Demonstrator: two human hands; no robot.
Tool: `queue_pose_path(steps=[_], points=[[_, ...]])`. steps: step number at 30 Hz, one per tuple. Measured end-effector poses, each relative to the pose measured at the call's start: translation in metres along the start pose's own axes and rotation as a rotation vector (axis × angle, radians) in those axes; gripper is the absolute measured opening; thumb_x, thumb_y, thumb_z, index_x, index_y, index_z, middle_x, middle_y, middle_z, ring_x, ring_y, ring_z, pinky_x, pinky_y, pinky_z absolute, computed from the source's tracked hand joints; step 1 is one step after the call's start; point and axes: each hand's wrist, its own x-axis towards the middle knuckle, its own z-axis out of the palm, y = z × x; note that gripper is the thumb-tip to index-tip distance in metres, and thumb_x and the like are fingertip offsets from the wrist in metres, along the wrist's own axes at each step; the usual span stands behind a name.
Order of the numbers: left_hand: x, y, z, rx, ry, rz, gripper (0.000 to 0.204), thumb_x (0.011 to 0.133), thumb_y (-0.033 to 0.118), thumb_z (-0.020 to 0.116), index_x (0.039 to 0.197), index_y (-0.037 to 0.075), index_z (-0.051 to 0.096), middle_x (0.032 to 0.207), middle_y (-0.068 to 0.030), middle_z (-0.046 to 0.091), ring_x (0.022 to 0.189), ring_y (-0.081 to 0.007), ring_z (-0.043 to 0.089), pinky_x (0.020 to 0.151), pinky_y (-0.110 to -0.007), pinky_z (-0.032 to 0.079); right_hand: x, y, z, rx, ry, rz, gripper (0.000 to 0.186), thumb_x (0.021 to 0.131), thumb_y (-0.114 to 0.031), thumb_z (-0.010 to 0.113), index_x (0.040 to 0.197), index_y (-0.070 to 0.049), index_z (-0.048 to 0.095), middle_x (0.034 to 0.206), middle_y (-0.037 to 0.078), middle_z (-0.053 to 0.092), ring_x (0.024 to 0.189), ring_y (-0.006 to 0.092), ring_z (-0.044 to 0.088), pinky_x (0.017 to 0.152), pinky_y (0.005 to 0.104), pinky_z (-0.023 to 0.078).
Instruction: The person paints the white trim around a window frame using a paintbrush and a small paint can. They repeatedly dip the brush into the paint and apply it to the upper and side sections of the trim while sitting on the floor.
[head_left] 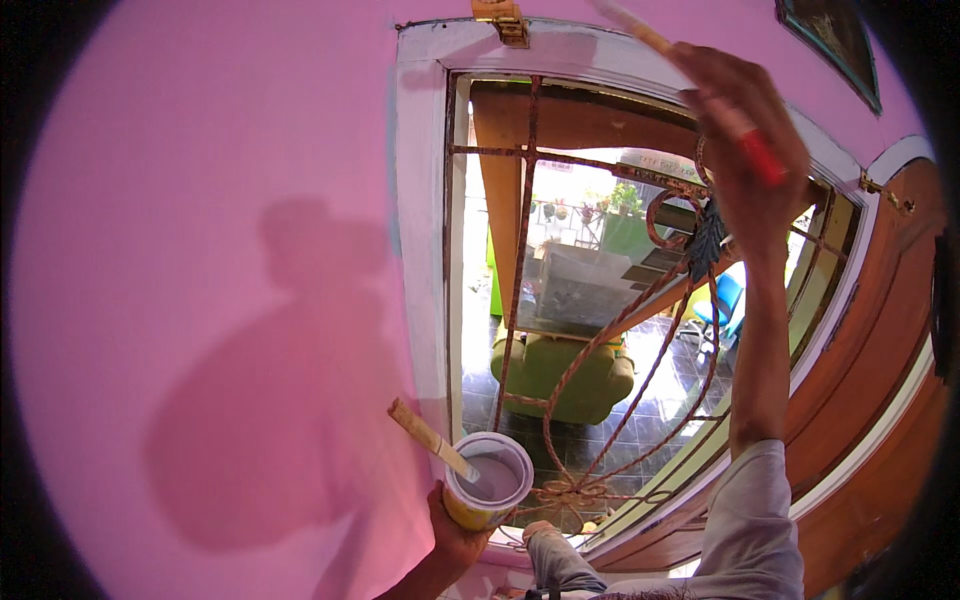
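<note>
Raised at the upper right, my right hand (745, 130) grips a paintbrush (640, 28) with a pale handle and red section, its upper end near the white window frame (615, 55). My left hand (450, 520), low in the view, holds a small paint can (473, 507) containing pale grey paint. A wooden stick (425, 430) rests tilted in the can. A rusty twisted metal grille (560, 390) spans the opening just behind the can and my right forearm.
Pink wall (170, 160) fills the left, carrying my shadow. An open brown wooden shutter (880, 330) stands at the right, with metal hinges (500, 22) on the frame. My bent leg (560, 565) shows below. Through the opening are a green armchair (560, 375), a blue chair (715, 310) and plants.
</note>
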Motion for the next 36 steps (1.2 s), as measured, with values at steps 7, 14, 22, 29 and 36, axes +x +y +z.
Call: queue_pose_path(steps=[7, 14, 22, 29, 36], points=[[-0.003, 0.004, 0.002, -0.024, -0.009, -0.028, 0.072, 0.094, 0.064, 0.045, 0.144, 0.013, 0.045, 0.14, -0.0161, 0.055, 0.124, -0.0366, 0.058, 0.095, -0.065, 0.051, -0.018, -0.027, 0.045, -0.258, 0.0, -0.135, 0.041, 0.077, -0.002, 0.079, 0.116, -0.01, 0.072, 0.113, 0.006, 0.071, 0.105, 0.0273, 0.068, 0.085, 0.0382, 0.059], [-0.003, 0.002, -0.002, 0.022, -0.017, -0.001, 0.073, 0.094, 0.065, 0.046, 0.145, 0.013, 0.044, 0.141, -0.0152, 0.054, 0.125, -0.0363, 0.058, 0.096, -0.065, 0.05, -0.028, -0.034, 0.053, -0.327, -0.069, -0.086, 0.04, 0.078, -0.005, 0.078, 0.118, -0.011, 0.07, 0.114, 0.004, 0.07, 0.102, 0.0277, 0.067, 0.081, 0.0376, 0.058], [-0.004, 0.003, 0.001, 0.033, -0.017, -0.002, 0.073, 0.094, 0.065, 0.045, 0.145, 0.014, 0.045, 0.138, -0.0141, 0.056, 0.124, -0.0363, 0.058, 0.096, -0.066, 0.05, -0.028, -0.028, 0.052, -0.33, -0.015, -0.088, 0.041, 0.079, -0.003, 0.077, 0.118, -0.01, 0.07, 0.114, 0.005, 0.07, 0.103, 0.0277, 0.067, 0.082, 0.0371, 0.057], [0.0, 0.001, -0.005, 0.017, -0.03, -0.015, 0.074, 0.093, 0.068, 0.043, 0.145, 0.014, 0.045, 0.138, -0.0139, 0.056, 0.123, -0.0354, 0.059, 0.095, -0.065, 0.05, -0.03, -0.025, 0.051, -0.335, -0.033, -0.067, 0.041, 0.078, -0.003, 0.078, 0.118, -0.011, 0.07, 0.115, 0.005, 0.07, 0.104, 0.0282, 0.067, 0.082, 0.0385, 0.057], [-0.002, 0.003, 0.0, 0.07, -0.01, -0.002, 0.075, 0.094, 0.069, 0.042, 0.145, 0.015, 0.044, 0.138, -0.0141, 0.056, 0.124, -0.0351, 0.058, 0.095, -0.064, 0.05, -0.032, -0.019, 0.045, -0.341, -0.026, -0.089, 0.045, 0.073, -0.004, 0.077, 0.117, -0.01, 0.069, 0.114, 0.005, 0.069, 0.106, 0.0285, 0.066, 0.083, 0.0385, 0.058]])
